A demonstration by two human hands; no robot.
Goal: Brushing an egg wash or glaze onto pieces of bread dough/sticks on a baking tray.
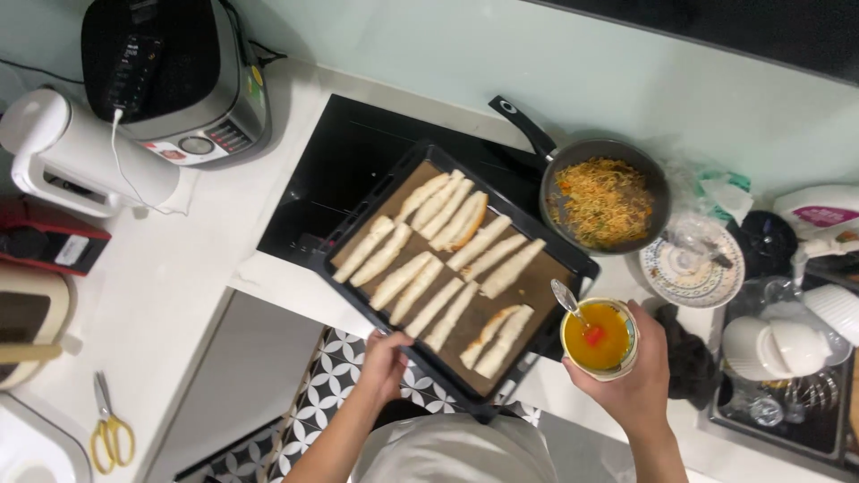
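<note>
— Looking down, we see our left hand closed on the near rim of the black baking tray, fingers curled over its edge. How does the tray sit?

— Skewed across the black cooktop, its near corner hanging past the white counter above the patterned floor tiles. We count rows of long bread slices lying cut side up on brown baking paper.

— And our right hand?

— Our right hand is wrapped around a small cup of orange liquid, holding it upright just beside the tray's right corner. A brush with a red tip and a metal handle stands in the cup, leaning toward the tray.

— What lies further back?

— A frying pan of noodles rests on the cooktop, touching the tray's far edge as far as we can tell. A patterned plate sits right of it, near a dish rack. Yellow-handled scissors lie well apart on the left.
</note>
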